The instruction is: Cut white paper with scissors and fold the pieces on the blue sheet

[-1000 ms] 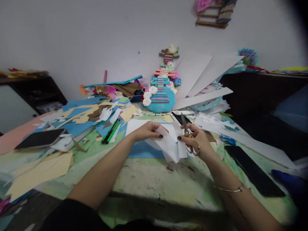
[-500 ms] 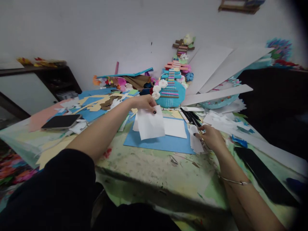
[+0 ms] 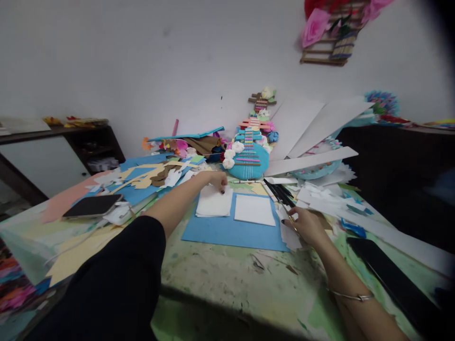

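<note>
My left hand (image 3: 217, 180) is closed in a pinch at the upper right corner of a white paper sheet (image 3: 213, 203). That sheet lies over a small pile of similar sheets on a blue sheet (image 3: 209, 232). To its right, a second white paper piece (image 3: 254, 210) lies flat on the same blue sheet. My right hand (image 3: 308, 226) grips scissors (image 3: 293, 220) with gold-coloured handles, the blades pointing away from me. White paper scraps (image 3: 289, 236) lie under the scissors. Several black pens (image 3: 279, 192) rest just beyond that hand.
A phone (image 3: 93, 206) lies at left near cut coloured paper (image 3: 142, 175). A long black object (image 3: 387, 279) lies at right. Behind stands a blue guitar-shaped craft (image 3: 252, 163) with paper flowers, beside white boards (image 3: 309, 128) leaning on the wall.
My left hand has lowered the white paper sheet from the air onto the pile at left. The right hand stays on the scissors. My view has tilted upward.
</note>
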### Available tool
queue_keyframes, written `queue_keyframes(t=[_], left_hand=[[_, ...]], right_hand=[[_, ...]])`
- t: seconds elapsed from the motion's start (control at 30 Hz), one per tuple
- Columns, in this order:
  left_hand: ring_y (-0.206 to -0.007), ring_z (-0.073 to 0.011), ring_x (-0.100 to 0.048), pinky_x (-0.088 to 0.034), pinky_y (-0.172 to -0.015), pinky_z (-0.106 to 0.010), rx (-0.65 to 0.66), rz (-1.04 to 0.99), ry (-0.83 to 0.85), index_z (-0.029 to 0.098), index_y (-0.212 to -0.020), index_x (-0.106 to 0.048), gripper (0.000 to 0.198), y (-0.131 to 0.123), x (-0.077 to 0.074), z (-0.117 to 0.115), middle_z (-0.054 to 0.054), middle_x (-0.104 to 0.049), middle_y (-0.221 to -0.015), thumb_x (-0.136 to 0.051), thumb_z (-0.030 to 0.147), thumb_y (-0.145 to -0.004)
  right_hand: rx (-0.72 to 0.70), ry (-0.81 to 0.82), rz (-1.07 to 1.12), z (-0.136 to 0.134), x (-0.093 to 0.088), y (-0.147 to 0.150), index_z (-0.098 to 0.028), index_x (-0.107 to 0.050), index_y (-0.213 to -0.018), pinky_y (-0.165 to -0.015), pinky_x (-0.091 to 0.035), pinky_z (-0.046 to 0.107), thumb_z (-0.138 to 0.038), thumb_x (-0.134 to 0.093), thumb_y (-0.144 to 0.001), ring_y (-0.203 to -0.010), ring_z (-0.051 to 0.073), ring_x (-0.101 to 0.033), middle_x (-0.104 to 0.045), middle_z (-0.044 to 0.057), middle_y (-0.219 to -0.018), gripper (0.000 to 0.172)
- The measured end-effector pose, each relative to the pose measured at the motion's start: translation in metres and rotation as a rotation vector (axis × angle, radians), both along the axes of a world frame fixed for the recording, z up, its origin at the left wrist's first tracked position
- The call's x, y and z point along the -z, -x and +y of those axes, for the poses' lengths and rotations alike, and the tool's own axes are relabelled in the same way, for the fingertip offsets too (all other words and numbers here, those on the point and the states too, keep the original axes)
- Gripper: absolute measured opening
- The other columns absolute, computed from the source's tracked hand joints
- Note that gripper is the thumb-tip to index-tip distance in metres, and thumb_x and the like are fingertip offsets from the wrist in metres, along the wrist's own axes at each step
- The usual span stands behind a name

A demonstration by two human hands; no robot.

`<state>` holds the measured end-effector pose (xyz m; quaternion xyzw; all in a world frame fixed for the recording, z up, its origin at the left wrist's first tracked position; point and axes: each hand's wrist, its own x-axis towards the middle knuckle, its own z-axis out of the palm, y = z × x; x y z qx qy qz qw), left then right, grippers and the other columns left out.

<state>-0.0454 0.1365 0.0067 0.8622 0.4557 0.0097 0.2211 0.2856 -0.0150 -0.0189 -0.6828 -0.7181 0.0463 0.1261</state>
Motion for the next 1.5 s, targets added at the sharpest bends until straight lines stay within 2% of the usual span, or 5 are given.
queue_keyframes(t=[0.37,0.73,1.17,1.3,1.5], left_hand=[[-0.078,-0.0172,-0.058,-0.037,-0.070,-0.023,-0.095,-0.170,-0.306,0.014,-0.079,-0.068,0.013,-0.016,0.003,-0.022,-0.007,-0.068,-0.083,-0.061,0.019,-0.068],[-0.060,-0.0110,-0.051,-0.034,-0.054,-0.020,0.139,-0.065,-0.002,0.016,-0.076,-0.062,0.023,-0.088,0.017,-0.100,0.000,-0.061,-0.069,-0.071,0.034,-0.065],[-0.049,-0.0102,-0.040,-0.024,-0.045,-0.024,0.079,-0.162,0.188,0.017,-0.057,-0.055,0.025,-0.091,0.015,-0.094,0.004,-0.049,-0.051,-0.076,0.030,-0.052],[-0.049,-0.0086,-0.040,-0.026,-0.046,-0.023,0.004,-0.442,0.308,0.016,-0.062,-0.055,0.031,-0.086,0.007,-0.094,0.006,-0.047,-0.052,-0.075,0.039,-0.058],[-0.059,-0.0101,-0.055,-0.043,-0.055,-0.022,-0.495,-1.388,0.544,0.012,-0.070,-0.062,0.026,-0.083,-0.001,-0.108,0.000,-0.060,-0.065,-0.081,0.020,-0.054]], right_hand=[[0.120,-0.052,-0.041,-0.002,-0.002,-0.003,-0.016,-0.063,-0.093,-0.059,-0.035,0.028,-0.042,-0.053,-0.081,-0.084,0.028,-0.063,-0.069,0.012,-0.087,0.030],[0.188,-0.156,0.094,-0.007,-0.012,0.001,-0.018,-0.060,-0.096,-0.059,-0.035,0.027,-0.042,-0.061,-0.077,-0.083,0.026,-0.064,-0.070,0.009,-0.089,0.030],[0.044,-0.253,0.408,-0.003,-0.009,-0.001,-0.018,-0.063,-0.088,-0.055,-0.034,0.024,-0.042,-0.060,-0.074,-0.071,0.021,-0.061,-0.068,0.005,-0.074,0.028],[-0.029,-0.269,0.747,-0.002,-0.009,0.002,-0.015,-0.064,-0.092,-0.060,-0.041,0.026,-0.048,-0.061,-0.071,-0.074,0.021,-0.062,-0.069,0.007,-0.077,0.040],[-0.201,-0.007,1.267,-0.015,-0.019,0.013,-0.011,-0.064,-0.094,-0.065,-0.046,0.030,-0.058,-0.065,-0.067,-0.070,0.018,-0.060,-0.068,0.014,-0.089,0.054]])
